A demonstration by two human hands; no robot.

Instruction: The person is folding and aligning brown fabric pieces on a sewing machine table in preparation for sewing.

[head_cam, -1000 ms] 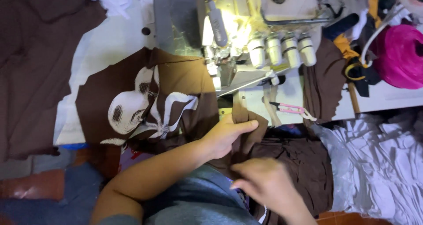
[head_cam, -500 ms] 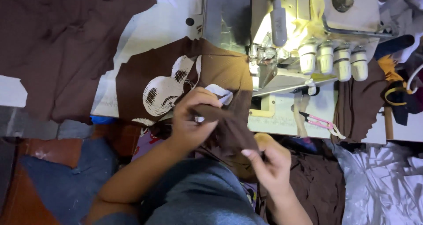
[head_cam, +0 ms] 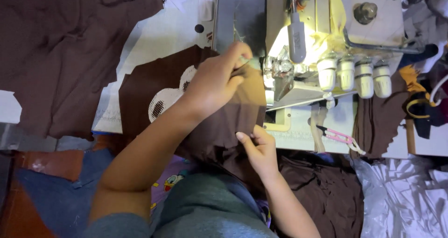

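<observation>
Under both hands: a brown cloth (head_cam: 219, 126) lies spread across the white table (head_cam: 154, 42), its far edge at the sewing machine's lit needle area.
Left hand (head_cam: 215, 82): fingers pinched on the cloth's far edge, right beside the needle area.
Right hand (head_cam: 259, 149): fingers curled on the cloth's near edge, just below the machine's base.
Cloth print: a white patterned patch (head_cam: 165, 103) shows just left of the left wrist.
Sewing machine (head_cam: 322, 47): stands right of the left hand, with four white knobs (head_cam: 354, 77) in a row.
Pink snips (head_cam: 338, 136): lie on the table right of the right hand, apart from it.
More brown cloth (head_cam: 60, 47): heaped well to the left of both hands.
</observation>
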